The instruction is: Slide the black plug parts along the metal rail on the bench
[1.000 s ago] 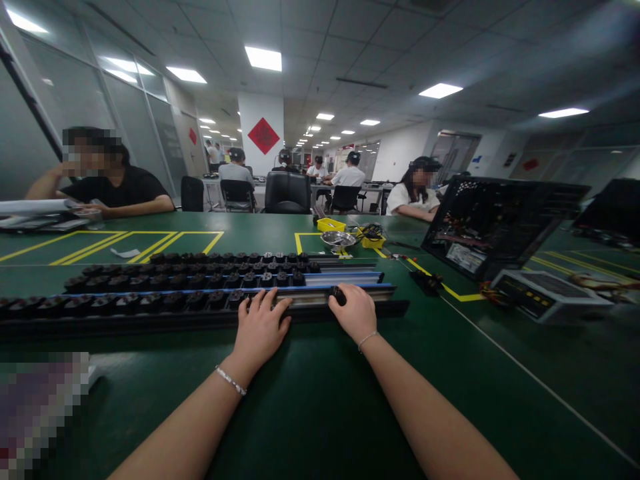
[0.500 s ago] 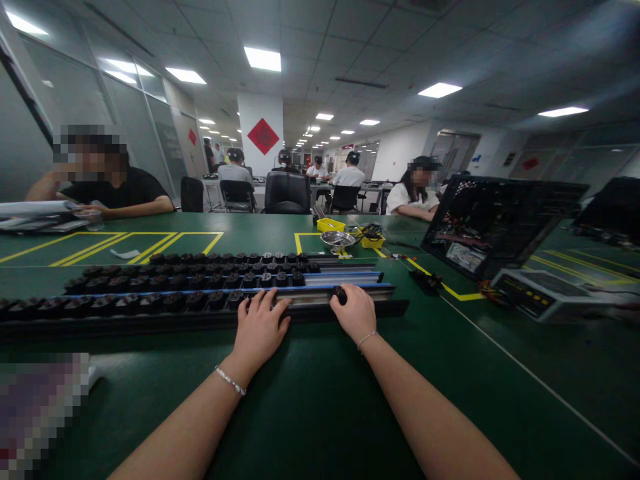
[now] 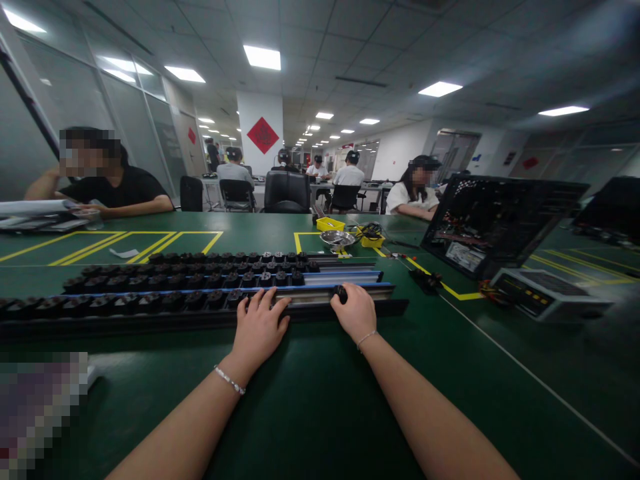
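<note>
My left hand (image 3: pixel 260 325) lies with its fingers spread over the near edge of the front metal rail (image 3: pixel 310 301), close to the last of its black round modules (image 3: pixel 234 299). On the same rail, further right, my right hand (image 3: pixel 357 308) is closed around a small black round piece (image 3: pixel 341 294), partly hidden by the fingers. The piece looks like the modules on the rail, possibly a socket. Behind lie more rails, one a blue-edged rail (image 3: pixel 345 278), with rows of similar black modules. Bare rail shows between my two hands.
An open black computer case (image 3: pixel 500 223) stands at the right, with a grey power supply (image 3: pixel 550 293) beside it. A metal bowl (image 3: pixel 337 239) and a yellow bin (image 3: pixel 330 225) sit beyond the rails. People sit across the green table (image 3: pixel 310 407). A pixelated item lies at lower left.
My right hand has shifted very slightly, still closed on the black round piece. My left hand stays spread on the rail.
</note>
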The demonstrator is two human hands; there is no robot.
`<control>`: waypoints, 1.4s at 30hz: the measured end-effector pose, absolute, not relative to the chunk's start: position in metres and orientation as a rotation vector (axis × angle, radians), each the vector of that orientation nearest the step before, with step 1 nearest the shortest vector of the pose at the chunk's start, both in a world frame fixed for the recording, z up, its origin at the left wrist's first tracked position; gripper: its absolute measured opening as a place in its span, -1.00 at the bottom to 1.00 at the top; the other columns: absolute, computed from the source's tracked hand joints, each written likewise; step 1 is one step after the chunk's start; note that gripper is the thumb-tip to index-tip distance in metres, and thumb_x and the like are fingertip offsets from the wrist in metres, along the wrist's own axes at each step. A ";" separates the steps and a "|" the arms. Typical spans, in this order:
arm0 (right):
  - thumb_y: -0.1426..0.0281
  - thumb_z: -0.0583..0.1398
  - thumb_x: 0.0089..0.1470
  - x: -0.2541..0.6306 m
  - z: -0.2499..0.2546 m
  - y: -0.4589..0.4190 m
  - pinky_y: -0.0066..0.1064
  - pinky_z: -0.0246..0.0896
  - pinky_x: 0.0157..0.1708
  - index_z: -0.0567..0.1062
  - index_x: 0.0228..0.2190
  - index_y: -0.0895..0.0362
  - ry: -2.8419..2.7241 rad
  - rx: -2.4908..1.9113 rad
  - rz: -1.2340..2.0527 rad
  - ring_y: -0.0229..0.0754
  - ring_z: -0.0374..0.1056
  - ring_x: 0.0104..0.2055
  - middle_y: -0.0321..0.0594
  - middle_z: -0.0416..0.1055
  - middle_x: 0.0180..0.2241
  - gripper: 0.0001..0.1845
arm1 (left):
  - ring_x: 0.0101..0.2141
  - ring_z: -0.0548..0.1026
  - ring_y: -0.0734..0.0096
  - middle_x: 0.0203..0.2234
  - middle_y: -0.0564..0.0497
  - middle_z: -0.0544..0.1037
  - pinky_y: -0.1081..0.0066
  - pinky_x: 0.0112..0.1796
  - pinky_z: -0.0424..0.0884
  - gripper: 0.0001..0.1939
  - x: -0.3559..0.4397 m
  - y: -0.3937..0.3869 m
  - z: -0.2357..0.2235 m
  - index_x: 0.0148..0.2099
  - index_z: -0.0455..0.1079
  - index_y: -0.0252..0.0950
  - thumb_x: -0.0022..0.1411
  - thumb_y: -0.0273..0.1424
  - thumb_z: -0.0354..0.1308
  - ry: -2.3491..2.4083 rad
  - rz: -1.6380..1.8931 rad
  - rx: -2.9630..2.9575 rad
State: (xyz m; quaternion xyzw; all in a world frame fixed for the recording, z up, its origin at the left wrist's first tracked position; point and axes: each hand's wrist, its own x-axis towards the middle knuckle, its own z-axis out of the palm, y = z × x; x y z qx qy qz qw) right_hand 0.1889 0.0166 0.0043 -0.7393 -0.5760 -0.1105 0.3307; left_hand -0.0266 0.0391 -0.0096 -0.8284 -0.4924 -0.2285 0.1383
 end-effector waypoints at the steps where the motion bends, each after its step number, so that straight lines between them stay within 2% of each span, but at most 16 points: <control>1: 0.33 0.08 -0.01 0.189 0.004 0.017 -0.38 0.09 -0.09 0.50 -0.28 0.17 -1.504 -1.933 -0.292 -0.13 0.32 -0.13 -0.12 0.47 -0.20 -0.71 | 0.15 0.17 0.07 0.15 -0.06 0.29 0.00 0.06 0.03 -0.63 -0.027 0.039 -0.010 0.08 0.30 -0.03 0.22 -0.24 -0.04 -1.424 -0.659 -2.395; 23: 0.34 0.07 -0.02 0.195 -0.001 0.018 -0.33 0.07 -0.04 0.50 -0.29 0.18 -1.471 -1.926 -0.344 -0.10 0.31 -0.10 -0.09 0.48 -0.23 -0.71 | 0.15 0.17 0.07 0.14 -0.06 0.30 -0.01 0.06 0.02 -0.63 -0.026 0.040 -0.010 0.07 0.31 -0.03 0.21 -0.24 -0.03 -1.432 -0.680 -2.402; 30: 0.35 0.07 -0.01 0.195 0.002 0.016 -0.32 0.06 -0.06 0.49 -0.35 0.18 -1.477 -1.961 -0.337 -0.11 0.31 -0.16 -0.09 0.47 -0.27 -0.75 | 0.15 0.15 0.07 0.15 -0.06 0.29 -0.01 0.07 0.02 -0.62 -0.026 0.039 -0.008 0.07 0.31 -0.03 0.22 -0.24 -0.04 -1.445 -0.677 -2.418; 37: 0.35 0.06 -0.01 0.199 0.002 0.016 -0.32 0.00 0.01 0.49 -0.26 0.19 -1.449 -1.984 -0.341 -0.10 0.30 -0.08 -0.08 0.47 -0.19 -0.69 | 0.16 0.15 0.06 0.15 -0.05 0.29 -0.02 0.08 0.01 -0.62 -0.025 0.038 -0.007 0.08 0.32 -0.02 0.21 -0.25 -0.03 -1.465 -0.693 -2.433; 42: 0.35 0.07 -0.01 0.200 0.003 0.015 -0.32 0.02 -0.01 0.50 -0.28 0.18 -1.439 -1.998 -0.328 -0.10 0.30 -0.10 -0.08 0.48 -0.22 -0.71 | 0.15 0.16 0.07 0.15 -0.05 0.29 -0.01 0.08 0.01 -0.62 -0.025 0.037 -0.007 0.07 0.32 -0.02 0.21 -0.26 -0.03 -1.460 -0.692 -2.428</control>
